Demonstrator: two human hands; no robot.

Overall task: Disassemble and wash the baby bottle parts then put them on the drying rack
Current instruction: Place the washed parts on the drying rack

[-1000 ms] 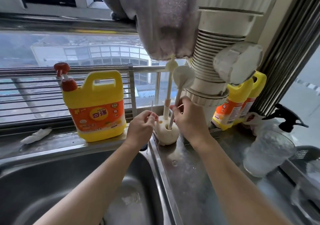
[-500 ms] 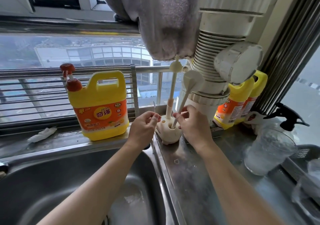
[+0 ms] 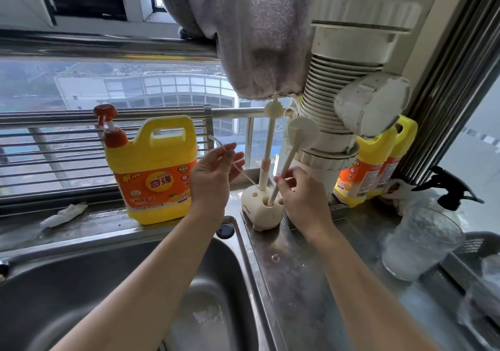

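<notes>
Left hand [image 3: 213, 177] has risen from the brush holder [image 3: 263, 210] toward 10 o'clock. Thumb and forefinger pinch the thin wire brush [image 3: 244, 176], narrow grip, other fingers loose. The wire's lower end appears to be just at the holder's top, nearly drawn out.

Right hand [image 3: 303, 196] stays at 3 o'clock of the holder, fingers curled round the low handle of the round-headed brush [image 3: 301, 134], which is seated in its hole.

Soap jug [image 3: 154, 172] at 9 o'clock, sink [image 3: 67, 296] at 7 o'clock.

Bottle parts not identifiable; the clear shapes at far right are too blurred.

Judgement: tool fetching; washing of narrow parts is likely next.
</notes>
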